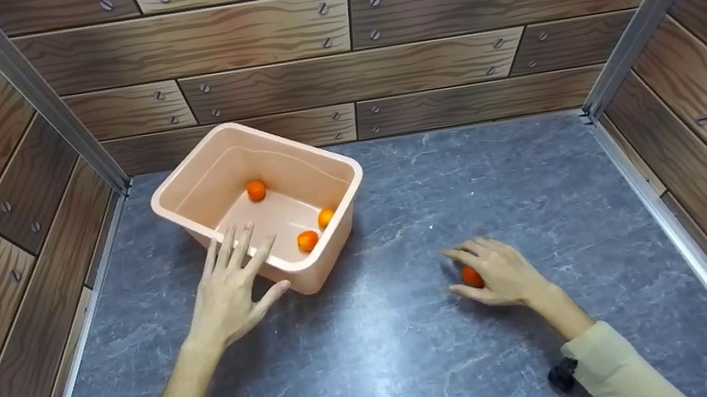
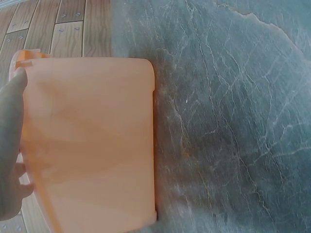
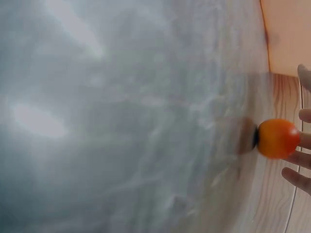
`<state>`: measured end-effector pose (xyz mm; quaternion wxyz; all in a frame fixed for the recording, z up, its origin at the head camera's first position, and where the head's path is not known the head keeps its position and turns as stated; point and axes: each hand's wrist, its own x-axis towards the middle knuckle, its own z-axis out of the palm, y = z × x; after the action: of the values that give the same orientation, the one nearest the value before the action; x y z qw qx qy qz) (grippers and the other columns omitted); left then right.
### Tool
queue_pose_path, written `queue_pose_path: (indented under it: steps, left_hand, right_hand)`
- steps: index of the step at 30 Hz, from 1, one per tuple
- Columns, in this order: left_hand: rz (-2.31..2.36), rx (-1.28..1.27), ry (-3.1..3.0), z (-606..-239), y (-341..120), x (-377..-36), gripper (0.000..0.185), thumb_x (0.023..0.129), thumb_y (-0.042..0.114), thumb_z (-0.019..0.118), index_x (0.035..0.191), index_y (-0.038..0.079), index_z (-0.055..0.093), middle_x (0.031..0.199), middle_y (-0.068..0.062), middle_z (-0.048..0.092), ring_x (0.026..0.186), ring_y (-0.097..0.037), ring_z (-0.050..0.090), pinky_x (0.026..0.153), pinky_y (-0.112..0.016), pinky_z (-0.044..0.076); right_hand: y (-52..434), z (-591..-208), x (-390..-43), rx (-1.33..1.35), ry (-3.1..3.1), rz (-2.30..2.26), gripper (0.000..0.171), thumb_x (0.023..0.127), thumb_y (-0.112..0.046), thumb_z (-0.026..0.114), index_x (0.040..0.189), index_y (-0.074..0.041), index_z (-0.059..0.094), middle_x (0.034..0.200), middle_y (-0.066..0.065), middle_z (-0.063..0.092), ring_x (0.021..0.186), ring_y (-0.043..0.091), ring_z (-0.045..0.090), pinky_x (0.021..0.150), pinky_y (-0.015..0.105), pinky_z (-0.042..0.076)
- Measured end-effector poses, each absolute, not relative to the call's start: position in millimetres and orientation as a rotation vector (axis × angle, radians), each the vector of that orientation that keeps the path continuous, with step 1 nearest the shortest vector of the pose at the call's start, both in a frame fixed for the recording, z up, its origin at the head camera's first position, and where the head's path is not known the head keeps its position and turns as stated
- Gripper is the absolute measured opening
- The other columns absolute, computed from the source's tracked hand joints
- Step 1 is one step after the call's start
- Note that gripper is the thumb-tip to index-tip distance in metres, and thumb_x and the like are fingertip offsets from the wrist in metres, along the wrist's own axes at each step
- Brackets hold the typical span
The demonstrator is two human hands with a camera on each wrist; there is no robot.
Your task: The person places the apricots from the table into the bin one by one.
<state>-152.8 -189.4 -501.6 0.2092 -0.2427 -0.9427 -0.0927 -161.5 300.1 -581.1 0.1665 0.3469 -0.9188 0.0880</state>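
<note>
My left hand [image 1: 229, 290], fingers spread, is at the near rim of a peach-coloured plastic bin [image 1: 329, 271], fingertips reaching over the edge. In the left wrist view its thumb [image 2: 13, 92] lies by the rim, with the bin's side wall [image 2: 92, 141] filling the middle. Inside the bin lie three tangerines [image 1: 256, 190]. My right hand [image 1: 496, 272] is low over the table at the right, around another tangerine [image 1: 472, 276]. In the right wrist view this tangerine [image 3: 278, 139] rests on the table before spread fingers [image 3: 297, 180], the thumb standing apart from it.
The grey marbled tabletop [image 1: 416, 361] stretches under both hands. Wood-patterned panels [image 1: 270, 86] enclose it at the back and sides, with metal strips [image 1: 685, 230] along the side edges. The bin stands at an angle near the back left.
</note>
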Motion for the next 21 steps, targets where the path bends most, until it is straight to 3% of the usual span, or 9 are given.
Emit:
queue_pose_path:
  steps: [7,17,21]
  left_hand:
    - [-0.252,-0.668,-2.65,-501,-190,-153,0.078,0.093,0.066,0.063,0.157,0.023,0.051,0.168,-0.018,0.042,0.158,-0.045,0.036,0.133,-0.06,0.024]
    - [-0.259,-0.668,-2.635,-502,-190,-153,0.078,0.093,0.065,0.065,0.157,0.023,0.051,0.168,-0.018,0.042,0.157,-0.046,0.037,0.132,-0.062,0.025]
    - [-0.266,-0.666,-2.639,-502,-190,-153,0.078,0.092,0.065,0.066,0.157,0.024,0.051,0.168,-0.017,0.042,0.157,-0.045,0.036,0.132,-0.062,0.025]
  right_hand:
    - [312,-589,-157,0.943,-2.696,0.229,0.067,0.088,-0.056,0.078,0.14,-0.016,0.068,0.126,0.01,0.074,0.112,0.034,0.072,0.1,0.051,0.061]
    - [322,-591,-154,0.951,-2.69,0.237,0.057,0.088,-0.049,0.081,0.135,-0.019,0.071,0.121,0.005,0.075,0.102,0.027,0.072,0.089,0.046,0.063]
    - [326,-592,-154,0.959,-2.675,0.215,0.054,0.087,-0.044,0.082,0.134,-0.019,0.071,0.119,0.005,0.075,0.103,0.028,0.073,0.093,0.048,0.063]
